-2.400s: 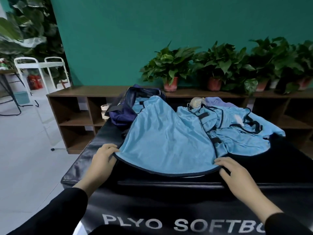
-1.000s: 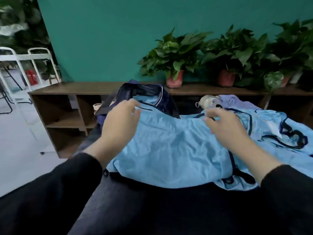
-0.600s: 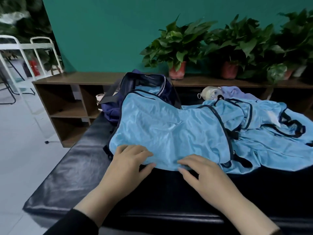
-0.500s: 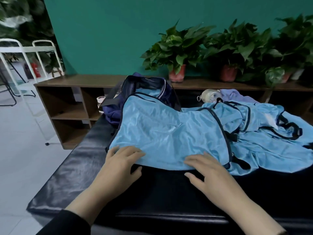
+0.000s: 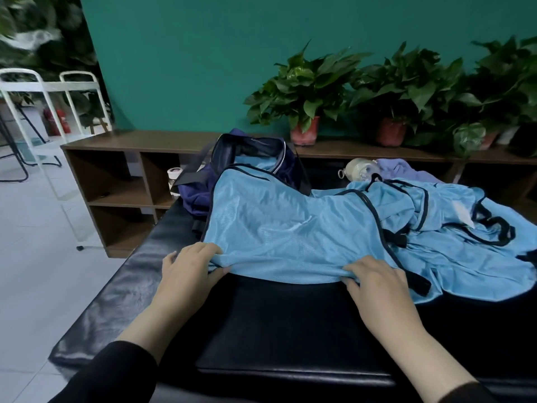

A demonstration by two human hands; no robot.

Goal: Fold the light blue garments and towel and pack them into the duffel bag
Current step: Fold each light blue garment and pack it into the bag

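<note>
A light blue mesh garment with dark trim (image 5: pixel 290 231) lies folded over on the black padded box (image 5: pixel 276 321), its far end draped against the open navy duffel bag (image 5: pixel 250 155). My left hand (image 5: pixel 189 269) grips the garment's near left corner, thumb under the fold. At the near right part of the same edge, my right hand (image 5: pixel 374 280) pinches the fabric. More light blue garments with black straps (image 5: pixel 453 228) lie heaped to the right. Some light blue fabric shows inside the bag.
A pale round bottle (image 5: pixel 357 168) and a lilac cloth (image 5: pixel 401 167) lie behind the heap. A brown shelf unit (image 5: pixel 116 175) with potted plants (image 5: pixel 305 91) runs along the teal wall. White metal frames (image 5: pixel 37 91) stand on the tiled floor at left.
The garment's near half was folded away toward the bag. My hands then came back to the new near edge and now grip it, bunching the fabric slightly.
</note>
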